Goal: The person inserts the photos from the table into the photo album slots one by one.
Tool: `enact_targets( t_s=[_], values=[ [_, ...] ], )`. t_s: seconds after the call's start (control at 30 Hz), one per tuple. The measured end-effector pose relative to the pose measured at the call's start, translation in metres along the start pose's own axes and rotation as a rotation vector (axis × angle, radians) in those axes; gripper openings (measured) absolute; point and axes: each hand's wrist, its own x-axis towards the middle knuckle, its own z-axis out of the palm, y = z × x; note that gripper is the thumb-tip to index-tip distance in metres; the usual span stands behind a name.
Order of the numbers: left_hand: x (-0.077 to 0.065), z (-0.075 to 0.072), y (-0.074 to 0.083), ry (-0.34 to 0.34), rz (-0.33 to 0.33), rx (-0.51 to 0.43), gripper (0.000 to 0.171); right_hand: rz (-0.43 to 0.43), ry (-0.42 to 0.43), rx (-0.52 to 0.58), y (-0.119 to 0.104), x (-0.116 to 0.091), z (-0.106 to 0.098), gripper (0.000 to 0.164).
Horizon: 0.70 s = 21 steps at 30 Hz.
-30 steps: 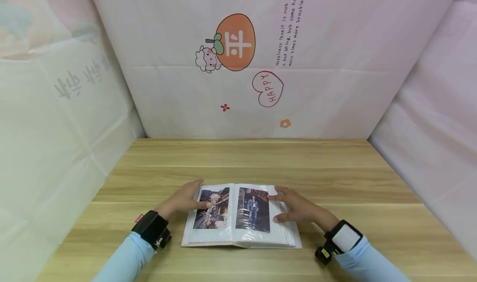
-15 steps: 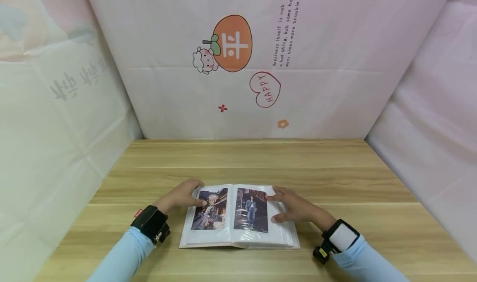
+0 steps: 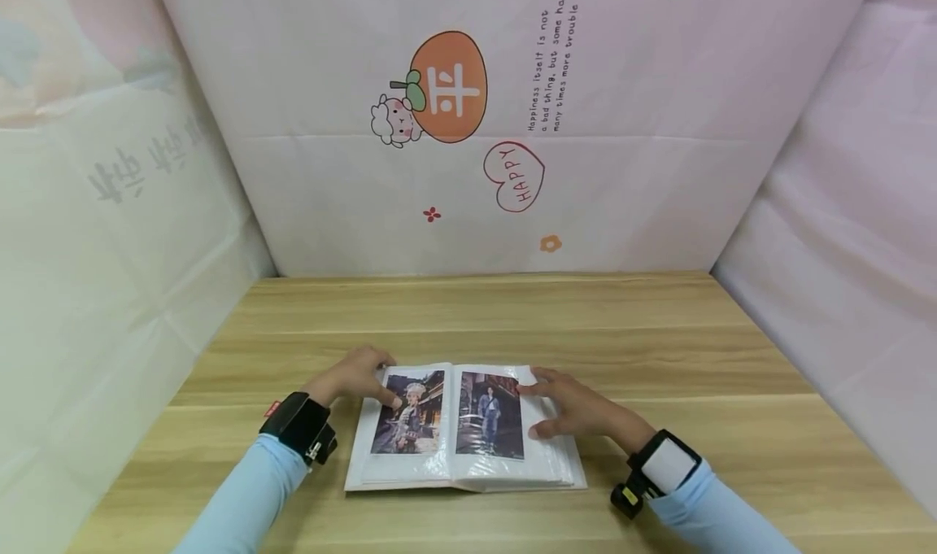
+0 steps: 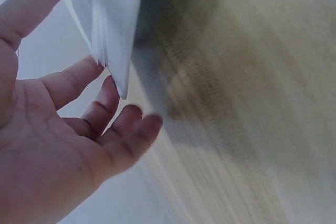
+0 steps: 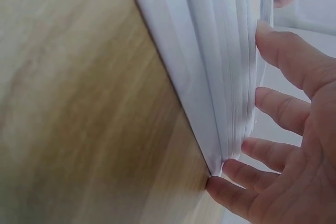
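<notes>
An open photo album (image 3: 451, 473) lies on the wooden table in the head view. Its left page carries a photo (image 3: 410, 414) of a figure in a pale headdress; the right page's photo (image 3: 490, 416) has a standing figure in blue. My left hand (image 3: 359, 375) holds the far left corner, thumb over the page. In the left wrist view its fingers (image 4: 105, 106) curl at the cover's corner. My right hand (image 3: 578, 407) rests spread over the right page's outer edge. Its fingertips (image 5: 252, 148) touch the stacked page edges and the cover in the right wrist view.
The wooden table (image 3: 483, 318) extends around the album. A white printed cloth (image 3: 329, 212) hangs behind it, with more cloth at both sides. Black devices are strapped on the left wrist (image 3: 298, 428) and right wrist (image 3: 659, 468), over light blue sleeves.
The head view has shifted slightly, moving the scene left. My left wrist has moved a little forward, its hand staying at the album's corner. My right hand keeps its place on the right page.
</notes>
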Motion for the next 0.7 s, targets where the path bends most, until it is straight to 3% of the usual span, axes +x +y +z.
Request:
enact_targets(
  t_s=[0.3,0.43,0.57,0.7],
  values=[
    [-0.001,-0.002,-0.003,0.020,-0.020,-0.061,0.055,0.007,-0.004,0.010,-0.001,0.001,0.001,0.065],
    [-0.004,-0.003,-0.002,0.044,-0.041,-0.098,0.072,0.014,-0.007,0.015,-0.001,0.001,0.001,0.064],
    [-0.011,-0.005,0.002,0.120,-0.097,-0.160,0.087,0.016,-0.002,0.017,0.000,0.002,0.001,0.064],
    [-0.019,-0.005,0.007,0.201,-0.150,-0.242,0.081,0.023,0.000,0.021,0.002,0.002,0.002,0.065]
  ],
)
